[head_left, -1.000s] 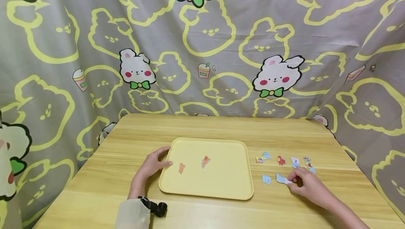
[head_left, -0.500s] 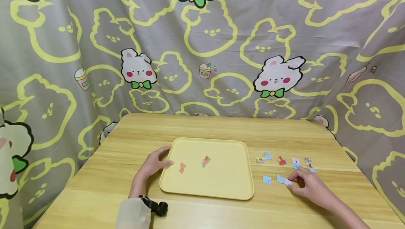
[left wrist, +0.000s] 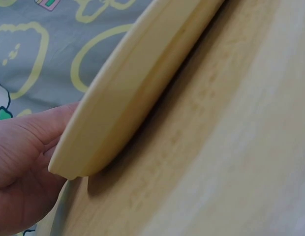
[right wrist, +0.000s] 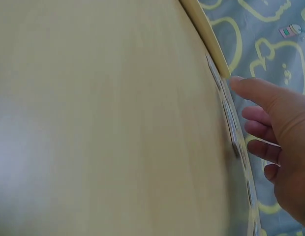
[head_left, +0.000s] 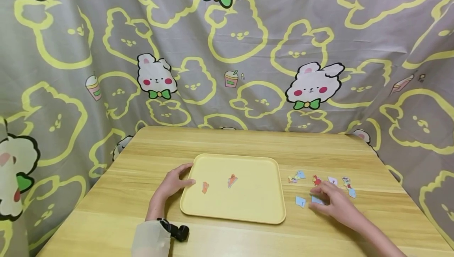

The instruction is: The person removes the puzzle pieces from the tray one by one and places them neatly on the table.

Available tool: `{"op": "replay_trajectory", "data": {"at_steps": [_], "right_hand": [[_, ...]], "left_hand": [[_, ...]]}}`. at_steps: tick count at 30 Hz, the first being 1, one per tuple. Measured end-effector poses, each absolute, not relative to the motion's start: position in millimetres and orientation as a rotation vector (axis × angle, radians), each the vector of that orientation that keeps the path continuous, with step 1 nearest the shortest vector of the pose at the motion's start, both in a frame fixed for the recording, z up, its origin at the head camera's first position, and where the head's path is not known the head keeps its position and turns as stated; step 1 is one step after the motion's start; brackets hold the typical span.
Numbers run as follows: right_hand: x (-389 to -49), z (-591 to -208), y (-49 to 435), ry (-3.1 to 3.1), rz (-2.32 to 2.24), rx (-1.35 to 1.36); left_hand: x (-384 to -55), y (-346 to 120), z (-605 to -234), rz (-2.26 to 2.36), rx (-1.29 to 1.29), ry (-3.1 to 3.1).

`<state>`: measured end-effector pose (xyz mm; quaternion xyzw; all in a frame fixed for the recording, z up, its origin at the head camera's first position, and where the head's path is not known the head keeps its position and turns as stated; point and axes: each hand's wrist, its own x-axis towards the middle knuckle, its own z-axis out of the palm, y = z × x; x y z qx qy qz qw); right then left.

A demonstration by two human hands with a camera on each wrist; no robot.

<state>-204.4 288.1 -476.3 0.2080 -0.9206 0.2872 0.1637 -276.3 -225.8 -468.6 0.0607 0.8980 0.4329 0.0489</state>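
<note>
My left hand (head_left: 172, 184) grips the left rim of a yellow tray (head_left: 248, 205), thumb over the edge. In the left wrist view the tray (left wrist: 113, 93) shows edge-on beside the hand (left wrist: 24, 162). Two orange cutout pieces, one left (head_left: 205, 187) and one nearer the middle (head_left: 232, 181), lie on the tray. My right hand (head_left: 333, 202) hovers over flat pieces right of the tray, thumb and fingers apart, with nothing visible between them. A light-blue piece (head_left: 317, 200) is partly hidden beneath it. In the right wrist view the hand (right wrist: 290, 132) has relaxed fingers.
Beside the tray lie a small blue piece (head_left: 300, 202), a yellow-and-blue piece (head_left: 297, 176), a red piece (head_left: 316, 180), a pale piece (head_left: 332, 180) and a multicoloured piece (head_left: 347, 184). The wooden table (head_left: 234, 140) ends at a patterned curtain (head_left: 248, 44).
My right hand has let go of the light-blue and white piece and moved slightly left, its fingers parting. The left hand stays at the tray. The view shifts slightly.
</note>
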Motion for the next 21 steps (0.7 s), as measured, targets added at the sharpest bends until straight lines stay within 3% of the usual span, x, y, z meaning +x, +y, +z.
{"op": "replay_trajectory", "data": {"at_steps": [21], "right_hand": [[-247,-475,189,-2.595,0.806,0.697]], "left_hand": [[-277,-226,-471,1.354,0.173,2.75]]}}
